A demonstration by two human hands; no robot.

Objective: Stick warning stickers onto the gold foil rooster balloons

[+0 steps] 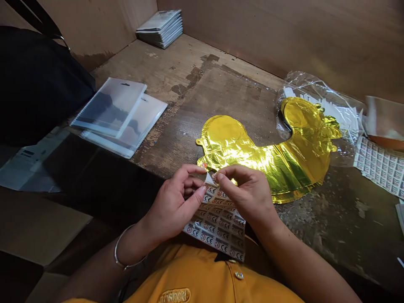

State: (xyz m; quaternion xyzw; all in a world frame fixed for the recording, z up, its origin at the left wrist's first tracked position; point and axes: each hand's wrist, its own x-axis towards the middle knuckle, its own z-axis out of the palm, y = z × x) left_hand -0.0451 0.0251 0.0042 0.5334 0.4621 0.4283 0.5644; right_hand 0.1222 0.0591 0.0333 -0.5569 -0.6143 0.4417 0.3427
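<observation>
A sheet of small CE stickers (217, 229) hangs at the table's front edge, just before my body. My left hand (175, 204) grips its top edge between thumb and fingers, where a white corner of the backing curls up. My right hand (249, 193) is closed in a pinch at the same edge, on a small sticker (215, 178) mostly covered by the fingertips. Right behind both hands lie flat, stacked gold foil balloons (252, 162), curved in shape. A small reddish sticker (204, 165) shows on their near left tip.
Clear plastic sleeves (109, 107) lie at the left, beside a dark bag (38, 84). A stack of packets (160, 27) stands in the back corner. At the right are a clear bag of white strips (341, 115) and more sticker sheets (380, 164).
</observation>
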